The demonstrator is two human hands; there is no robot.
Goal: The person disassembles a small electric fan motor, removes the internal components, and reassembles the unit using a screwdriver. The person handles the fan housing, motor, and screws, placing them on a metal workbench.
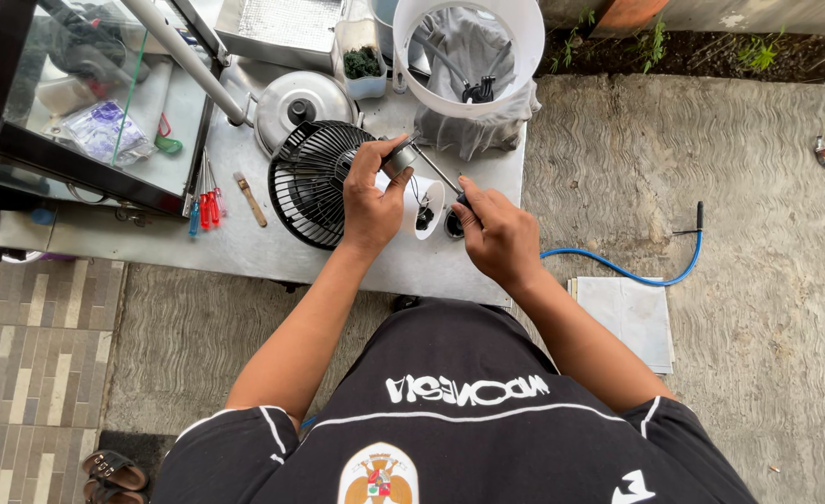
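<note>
Black shirt fills the bottom of the view, both forearms reaching to a metal table (pixel 272 252). Left hand (pixel 370 201) grips a small grey motor (pixel 399 157) over the black fan grille (pixel 311 182) — right hand (pixel 498 233) is clenched around a screwdriver (pixel 438 172), its tip touching the motor. Beyond stands a white bucket (pixel 524 37).
</note>
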